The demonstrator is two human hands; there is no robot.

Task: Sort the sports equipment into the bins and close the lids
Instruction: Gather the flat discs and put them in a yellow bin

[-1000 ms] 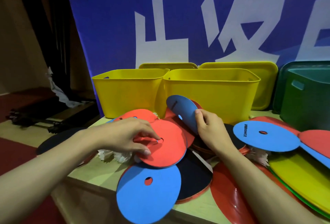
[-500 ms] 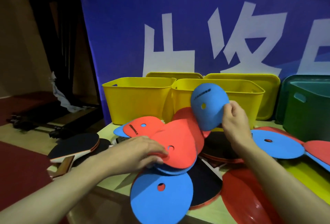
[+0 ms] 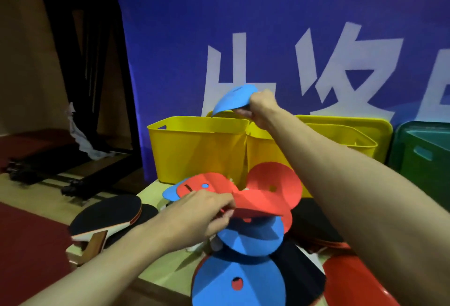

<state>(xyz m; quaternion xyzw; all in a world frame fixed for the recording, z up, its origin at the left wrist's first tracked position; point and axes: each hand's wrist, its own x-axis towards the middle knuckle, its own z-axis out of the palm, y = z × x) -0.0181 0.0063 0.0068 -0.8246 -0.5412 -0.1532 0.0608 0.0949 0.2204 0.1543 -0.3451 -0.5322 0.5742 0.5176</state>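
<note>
Two discs in play: you're lifting a blue disc [image 3: 235, 98] w/ your right hand [image 3: 261, 108] and a red disc [image 3: 258, 204] w/ your left hand [image 3: 194, 218].
Blue disc: it's hanging above the rim where the left yellow bin [image 3: 197, 149] meets the right yellow bin [image 3: 341, 140], sagging into a curve. I'm reading it as thin, light, floppy.
Right hand: you're pinching the disc's edge, fingers curled round it.
Red disc: it's bending in your left-hand pinch, just above the pile on the table [image 3: 151, 191].
Grip tip: you're best taking the rim, prob. not the centre hole; a flat face looks hard to pick off the stack.
Pile: more discs lying overlapped, plus a dark paddle [image 3: 107, 218] at the table's left.
Far right: a green bin [image 3: 428, 159] standing apart.
Lids: not closed yet.
</note>
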